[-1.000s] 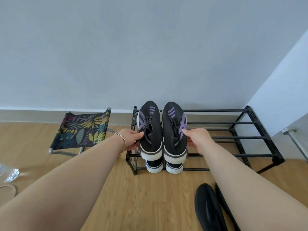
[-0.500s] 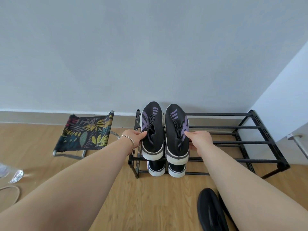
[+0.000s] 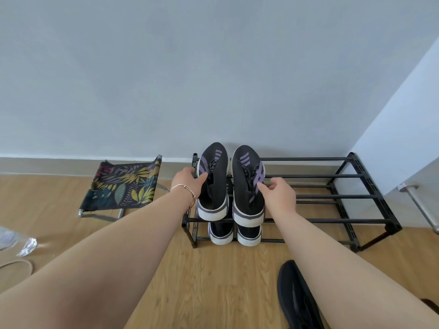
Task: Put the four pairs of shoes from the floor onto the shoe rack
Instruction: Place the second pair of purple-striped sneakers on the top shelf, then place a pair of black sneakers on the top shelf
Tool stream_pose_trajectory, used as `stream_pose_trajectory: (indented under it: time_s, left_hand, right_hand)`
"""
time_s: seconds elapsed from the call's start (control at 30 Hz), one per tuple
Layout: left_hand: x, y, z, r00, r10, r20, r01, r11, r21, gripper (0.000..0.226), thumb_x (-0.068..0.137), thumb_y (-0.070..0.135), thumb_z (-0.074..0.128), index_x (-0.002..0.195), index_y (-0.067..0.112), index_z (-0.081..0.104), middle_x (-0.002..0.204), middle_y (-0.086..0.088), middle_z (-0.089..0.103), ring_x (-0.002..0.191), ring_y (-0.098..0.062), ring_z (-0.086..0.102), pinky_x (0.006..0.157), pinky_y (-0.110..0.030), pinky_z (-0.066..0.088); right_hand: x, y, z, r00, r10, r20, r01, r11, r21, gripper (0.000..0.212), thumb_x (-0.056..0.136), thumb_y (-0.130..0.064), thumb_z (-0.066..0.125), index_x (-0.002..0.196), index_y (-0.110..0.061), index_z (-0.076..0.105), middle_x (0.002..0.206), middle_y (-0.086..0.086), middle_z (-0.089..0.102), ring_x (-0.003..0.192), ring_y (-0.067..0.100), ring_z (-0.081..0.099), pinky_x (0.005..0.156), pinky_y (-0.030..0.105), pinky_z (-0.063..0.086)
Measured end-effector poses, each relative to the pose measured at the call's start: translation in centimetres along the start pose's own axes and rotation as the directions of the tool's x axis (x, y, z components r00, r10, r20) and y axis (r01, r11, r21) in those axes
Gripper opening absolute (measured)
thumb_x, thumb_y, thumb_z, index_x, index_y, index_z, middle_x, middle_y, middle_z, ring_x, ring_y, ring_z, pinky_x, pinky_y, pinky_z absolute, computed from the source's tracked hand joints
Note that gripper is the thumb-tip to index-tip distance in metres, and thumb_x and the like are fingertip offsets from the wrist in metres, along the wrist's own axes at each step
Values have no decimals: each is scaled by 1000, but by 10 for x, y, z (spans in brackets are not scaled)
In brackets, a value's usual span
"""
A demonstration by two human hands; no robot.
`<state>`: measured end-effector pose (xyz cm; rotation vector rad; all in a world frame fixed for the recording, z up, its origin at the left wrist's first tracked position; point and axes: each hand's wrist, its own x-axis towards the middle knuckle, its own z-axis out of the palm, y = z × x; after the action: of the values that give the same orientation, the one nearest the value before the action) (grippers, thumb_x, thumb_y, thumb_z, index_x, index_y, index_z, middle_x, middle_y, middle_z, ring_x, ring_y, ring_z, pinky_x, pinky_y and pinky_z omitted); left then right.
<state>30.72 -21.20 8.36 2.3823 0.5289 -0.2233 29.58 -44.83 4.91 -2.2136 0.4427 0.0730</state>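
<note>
**Two pairs racked, two hands easing off at the top tier**

Two black-and-purple sneakers sit side by side on the upper bars of the shoe rack (image 3: 332, 197), toes toward the wall at twelve o'clock, heels hanging just over the front bar. The left sneaker (image 3: 212, 184) has the left hand (image 3: 188, 184) at its nine o'clock flank, thumb touching the upper near the laces; the right sneaker (image 3: 248, 186) has the right hand (image 3: 281, 194) at its three o'clock side, fingertips against the purple stripes. Neither hand is wrapped around a shoe: both look loosened, fingers spread, more steadying than gripping, likely to keep the pair parallel and square on the thin bars so nothing tips between them.

Directly beneath, on the lower tier, the heels of another dark pair (image 3: 234, 230) show, tucked at the same left end. Filling that end first leaves the long span toward three o'clock free for what remains.

At five o'clock on the wood floor (image 3: 213, 281) lies a black shoe (image 3: 297, 298), partly hidden by the right forearm; whether its mate is beside it cannot be told. A folding stool (image 3: 123, 184) with leaf-print fabric stands at ten o'clock, apart from the rack.

By my judgement the task is about half done.
</note>
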Motion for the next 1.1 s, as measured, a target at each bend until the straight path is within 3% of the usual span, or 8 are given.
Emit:
stream_pose_trajectory:
  time_s: [0.23, 0.37, 0.5, 0.77, 1.0, 1.1]
  left_hand:
    - [-25, 16, 13, 973, 220, -63, -203, 956, 213, 61, 97, 47, 55, 148, 17, 41, 147, -13, 47, 134, -33, 42, 108, -48, 42]
    - [-51, 26, 32, 925, 379, -29, -340, 859, 384, 63, 97, 52, 48, 150, 20, 36, 150, -8, 44, 138, -31, 39, 111, -48, 38]
    - [-70, 35, 52, 874, 485, 13, -422, 747, 514, 66, 97, 54, 45, 152, 19, 32, 152, -6, 42, 144, -29, 33, 117, -46, 30]
    - [-100, 63, 98, 786, 606, 120, -520, 544, 659, 71, 98, 55, 40, 156, 17, 26, 163, -9, 29, 153, -31, 17, 124, -50, 13]
    - [-136, 69, 163, 667, 692, 275, -676, 408, 614, 61, 99, 41, 47, 153, 14, 36, 162, -12, 31, 153, -32, 20, 124, -50, 16]
    - [-150, 60, 192, 664, 673, 326, -695, 395, 601, 62, 98, 40, 47, 153, 14, 35, 163, -13, 30, 153, -32, 19, 125, -50, 16]
  right_hand:
    - [-17, -3, -16, 963, -268, -27, 256, 942, -218, 60, 97, -42, 61, 147, -14, 47, 140, 11, 58, 130, 31, 53, 97, 45, 50]
    - [-26, 6, -26, 910, -412, -44, 363, 845, -392, 60, 97, -40, 61, 148, -14, 45, 141, 12, 55, 129, 33, 50, 100, 43, 47]
    - [-28, 26, -38, 865, -497, -65, 395, 755, -523, 63, 94, -40, 65, 148, -13, 47, 140, 12, 58, 131, 35, 51, 103, 48, 45]
    - [-38, 88, -83, 851, -522, -57, 368, 669, -646, 66, 93, -38, 67, 150, -12, 46, 141, 17, 57, 133, 36, 52, 109, 50, 45]
    - [-69, 161, -124, 890, -455, -36, 302, 647, -700, 65, 88, -30, 74, 146, -9, 51, 132, 15, 62, 123, 34, 59, 100, 47, 50]
    - [-85, 200, -137, 926, -375, -36, 237, 653, -720, 66, 88, -32, 74, 146, -10, 50, 134, 14, 61, 125, 34, 58, 100, 47, 51]
